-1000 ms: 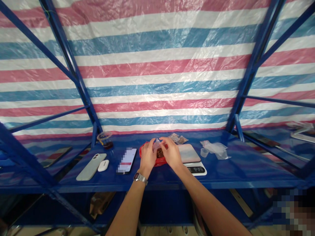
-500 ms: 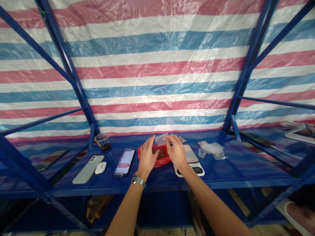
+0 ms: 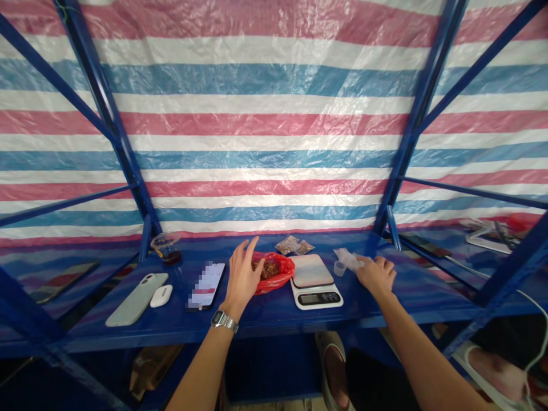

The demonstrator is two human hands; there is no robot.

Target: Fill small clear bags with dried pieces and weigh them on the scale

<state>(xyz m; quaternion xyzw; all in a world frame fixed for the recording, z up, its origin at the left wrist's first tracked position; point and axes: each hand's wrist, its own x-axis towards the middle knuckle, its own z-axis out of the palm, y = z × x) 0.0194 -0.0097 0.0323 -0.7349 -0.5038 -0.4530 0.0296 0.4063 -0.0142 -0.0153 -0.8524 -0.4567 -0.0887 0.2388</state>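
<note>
Beside the red plastic bag, my left hand is open, fingers apart, thumb over the bag's left rim. Small brown pieces fill the bag, which lies open. My right hand is at the clear plastic bags on the right, its fingers curled onto their right end. Left of those bags stands a small clear cup. Between my hands sits a white kitchen scale with a bare plate; I cannot read its display. Small clear packets with brown contents lie behind it.
To the left lie a phone with a lit screen, a white earbud case and a pale phone. A clear cup with dark liquid stands behind them. Blue metal posts flank the blue shelf.
My right hand has moved right, from above the red bag to the clear plastic bags. My left hand stays by the red bag. The scale and packets are now uncovered.
</note>
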